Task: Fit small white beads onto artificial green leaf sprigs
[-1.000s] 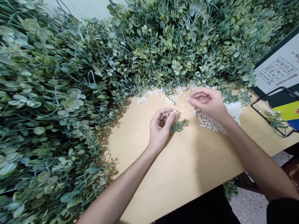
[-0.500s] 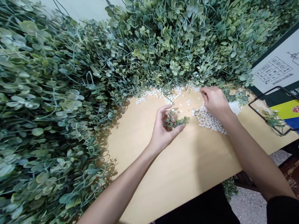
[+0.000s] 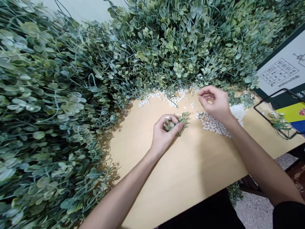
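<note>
My left hand (image 3: 164,133) is closed round a small artificial leaf sprig (image 3: 184,118), whose green tips stick out past the thumb. To its right, my right hand (image 3: 215,103) hovers over the table with thumb and forefinger pinched together. Whatever the pinch holds, if anything, is too small to make out. Below and beside the right hand lies a pile of small white plastic pieces (image 3: 213,124), partly covered by the wrist. More white pieces (image 3: 156,94) are scattered along the foot of the foliage.
Artificial green foliage (image 3: 171,41) is heaped along the back and left of the wooden table (image 3: 152,187). On the right stand a black wire frame (image 3: 264,117) with a sprig (image 3: 278,122) beside it, and a printed board (image 3: 282,68).
My left hand has closed more tightly on the sprig, which has turned in the fingers. My right hand has shifted slightly left, still pinched.
</note>
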### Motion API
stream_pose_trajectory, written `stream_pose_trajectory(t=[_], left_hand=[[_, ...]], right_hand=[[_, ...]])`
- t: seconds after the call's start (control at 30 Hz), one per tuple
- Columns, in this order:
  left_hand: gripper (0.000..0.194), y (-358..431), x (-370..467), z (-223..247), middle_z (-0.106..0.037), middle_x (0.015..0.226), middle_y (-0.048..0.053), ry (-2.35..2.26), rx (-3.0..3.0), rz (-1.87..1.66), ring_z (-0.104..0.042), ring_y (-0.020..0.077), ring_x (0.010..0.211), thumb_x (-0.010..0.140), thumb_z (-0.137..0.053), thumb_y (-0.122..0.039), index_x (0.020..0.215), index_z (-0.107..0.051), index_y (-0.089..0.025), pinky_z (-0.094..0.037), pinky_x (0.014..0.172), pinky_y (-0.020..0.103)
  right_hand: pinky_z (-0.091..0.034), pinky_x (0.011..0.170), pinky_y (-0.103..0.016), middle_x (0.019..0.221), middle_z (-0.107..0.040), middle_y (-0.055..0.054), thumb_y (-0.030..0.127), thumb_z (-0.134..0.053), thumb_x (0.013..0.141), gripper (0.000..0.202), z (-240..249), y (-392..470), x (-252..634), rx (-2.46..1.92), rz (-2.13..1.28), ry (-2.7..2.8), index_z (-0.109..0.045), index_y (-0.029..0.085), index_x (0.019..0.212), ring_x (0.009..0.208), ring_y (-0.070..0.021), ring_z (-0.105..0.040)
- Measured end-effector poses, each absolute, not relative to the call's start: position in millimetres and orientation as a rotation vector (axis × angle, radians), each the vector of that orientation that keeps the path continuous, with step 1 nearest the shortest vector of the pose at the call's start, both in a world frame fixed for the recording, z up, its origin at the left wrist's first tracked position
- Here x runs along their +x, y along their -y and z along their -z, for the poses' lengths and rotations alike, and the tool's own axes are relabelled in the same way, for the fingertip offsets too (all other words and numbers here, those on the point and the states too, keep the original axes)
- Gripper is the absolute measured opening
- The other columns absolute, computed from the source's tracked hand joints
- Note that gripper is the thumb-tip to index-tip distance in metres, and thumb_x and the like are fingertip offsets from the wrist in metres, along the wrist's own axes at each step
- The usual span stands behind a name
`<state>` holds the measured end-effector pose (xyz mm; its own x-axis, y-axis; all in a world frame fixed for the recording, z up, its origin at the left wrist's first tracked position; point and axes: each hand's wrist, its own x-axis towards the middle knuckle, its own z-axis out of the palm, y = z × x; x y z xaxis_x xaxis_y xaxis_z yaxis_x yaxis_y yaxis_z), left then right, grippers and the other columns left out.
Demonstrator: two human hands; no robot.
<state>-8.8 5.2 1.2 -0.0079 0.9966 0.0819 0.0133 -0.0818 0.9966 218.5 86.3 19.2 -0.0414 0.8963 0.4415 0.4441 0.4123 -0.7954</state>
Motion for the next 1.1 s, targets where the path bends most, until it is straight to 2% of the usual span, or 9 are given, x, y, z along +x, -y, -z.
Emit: stream_pose_trajectory(t=[0.1,0.3,0.37,0.5,0.57,0.83,0.97,1.1], left_hand=[[0.028,-5.4,-7.1,-2.9,-0.070,0.099,0.005,-1.114,1.212,-1.275,-0.067,0.0187,0.101,0.079,-0.087,-0.029,0.078,-0.061,-0.019,-0.051,0.091,0.030],[0.029,-4.9,-8.8,-3.2,-0.068,0.091,0.001,-1.123,1.213,-1.272,-0.060,0.0121,0.078,0.078,-0.089,-0.033,0.088,-0.065,-0.019,-0.050,0.075,0.024],[0.028,-5.4,-9.8,-2.7,-0.067,0.089,0.001,-1.115,1.233,-1.272,-0.060,0.0118,0.078,0.079,-0.089,-0.034,0.089,-0.068,-0.018,-0.051,0.075,0.024],[0.033,-6.9,-9.1,-1.4,-0.065,0.086,0.000,-1.063,1.203,-1.265,-0.061,0.0120,0.078,0.081,-0.087,-0.035,0.107,-0.073,-0.019,-0.053,0.077,0.024],[0.033,-7.0,-7.8,-1.2,-0.065,0.086,0.000,-1.078,1.199,-1.266,-0.061,0.0119,0.079,0.083,-0.085,-0.035,0.110,-0.073,-0.019,-0.053,0.078,0.024],[0.019,-5.7,-8.4,0.2,-0.067,0.092,0.002,-1.176,1.252,-1.292,-0.060,0.0124,0.081,0.088,-0.080,-0.034,0.094,-0.071,-0.019,-0.050,0.076,0.023],[0.020,-5.5,-8.4,4.0,-0.065,0.090,0.002,-1.164,1.216,-1.321,-0.061,0.0131,0.081,0.090,-0.078,-0.037,0.094,-0.067,-0.020,-0.052,0.076,0.024],[0.024,-5.6,-6.5,5.5,-0.062,0.087,-0.001,-1.145,1.138,-1.382,-0.064,0.0117,0.078,0.088,-0.081,-0.037,0.096,-0.065,-0.020,-0.056,0.078,0.025]], right_hand=[[-0.058,0.078,-0.032,0.094,-0.074,-0.005,0.021,-0.074,0.081,0.014,-21.2,-83.8,211.9,-1.108,-0.764,1.578,-0.069,0.021,0.093,0.083,-0.0188,-0.070],[-0.060,0.085,-0.032,0.094,-0.075,-0.004,0.031,-0.088,0.074,0.029,-22.1,-77.5,200.8,-0.991,-1.175,1.462,-0.069,0.020,0.092,0.086,-0.0166,-0.071],[-0.060,0.088,-0.032,0.094,-0.076,-0.003,0.033,-0.091,0.074,0.032,-21.9,-74.0,195.5,-0.929,-1.275,1.443,-0.069,0.020,0.093,0.088,-0.0161,-0.072],[-0.059,0.092,-0.032,0.094,-0.076,-0.002,0.035,-0.091,0.076,0.032,-22.9,-67.6,186.8,-0.858,-1.388,1.446,-0.069,0.021,0.094,0.091,-0.0159,-0.073],[-0.060,0.091,-0.031,0.093,-0.076,-0.002,0.036,-0.090,0.076,0.032,-24.0,-66.3,185.5,-0.860,-1.421,1.446,-0.069,0.020,0.094,0.090,-0.0156,-0.073],[-0.060,0.071,-0.026,0.093,-0.076,-0.003,0.030,-0.090,0.077,0.033,-22.7,-69.7,191.6,-0.874,-1.549,1.392,-0.068,0.020,0.099,0.080,-0.0142,-0.071],[-0.058,0.063,-0.026,0.091,-0.076,-0.003,0.030,-0.089,0.078,0.034,-21.3,-70.9,194.2,-0.863,-1.627,1.379,-0.067,0.020,0.101,0.070,-0.0132,-0.068],[-0.055,0.062,-0.024,0.093,-0.077,-0.003,0.029,-0.089,0.077,0.036,-27.2,-70.1,197.2,-0.933,-1.647,1.403,-0.067,0.020,0.104,0.070,-0.0130,-0.066]])
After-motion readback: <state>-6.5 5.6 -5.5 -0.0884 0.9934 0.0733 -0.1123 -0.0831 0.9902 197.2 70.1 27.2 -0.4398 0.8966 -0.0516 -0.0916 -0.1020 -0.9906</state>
